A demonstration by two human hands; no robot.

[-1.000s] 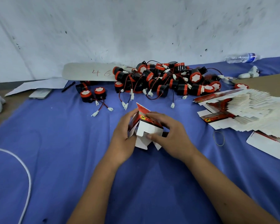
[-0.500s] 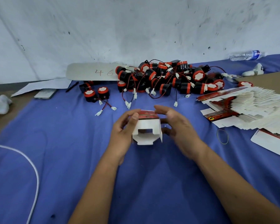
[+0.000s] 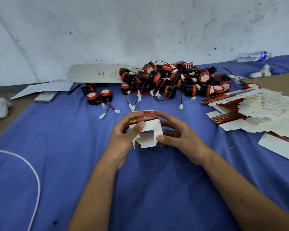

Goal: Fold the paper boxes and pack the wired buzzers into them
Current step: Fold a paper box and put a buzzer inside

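Two hands meet at the centre of the frame around one small paper box (image 3: 146, 130), held just above the blue cloth (image 3: 60, 147) that covers the bench. The left hand (image 3: 123, 135) grips the box's left side, its thumb laid across the white front flap. The right hand (image 3: 178, 135) grips the right side, thumb tip pressing the flap's lower right corner while the fingers curl over the red printed top. The box's white flaps face the camera and are only partly folded in.

Above the hands, in the upper middle of the frame, lies the pile of wired buzzers (image 3: 173, 80), black and red with white plugs on thin leads. A few loose buzzers (image 3: 98, 97) sit apart, up and left of the hands. To the right, a fanned stack of flat boxes (image 3: 254, 112) spreads toward the frame's edge, with a rubber band (image 3: 229, 140) just below it. A white cable (image 3: 35, 174) curves at lower left, and a water bottle (image 3: 254, 56) lies at upper right.
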